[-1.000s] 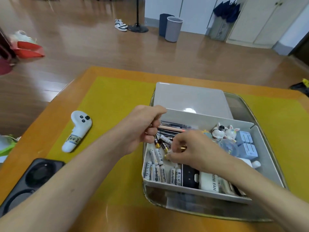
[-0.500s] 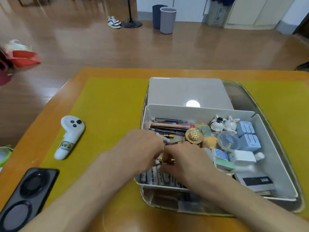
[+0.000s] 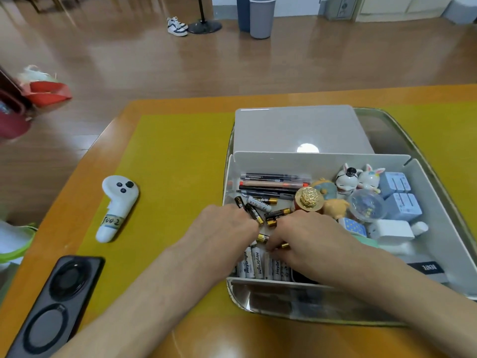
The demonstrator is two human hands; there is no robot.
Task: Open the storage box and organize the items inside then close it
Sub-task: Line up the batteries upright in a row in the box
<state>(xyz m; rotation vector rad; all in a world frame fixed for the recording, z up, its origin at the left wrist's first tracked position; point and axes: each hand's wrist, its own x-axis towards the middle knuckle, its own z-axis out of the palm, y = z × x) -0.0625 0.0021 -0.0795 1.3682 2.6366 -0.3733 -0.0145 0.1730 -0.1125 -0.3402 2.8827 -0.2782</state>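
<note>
Yellow mat (image 3: 175,161): open storage box (image 3: 438,228) holds batteries (image 3: 254,264), pens (image 3: 271,183), figurines (image 3: 358,177).

fingertips of both hands: hidden | phone (image 3: 55,303): cut off by edge

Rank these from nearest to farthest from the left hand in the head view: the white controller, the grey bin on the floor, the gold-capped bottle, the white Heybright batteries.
1. White Heybright batteries: just beneath the left hand, at the box's near left corner.
2. Gold-capped bottle: to its right, mid-box.
3. White controller: to its left, on the yellow mat.
4. Grey bin: far off on the floor.
</note>
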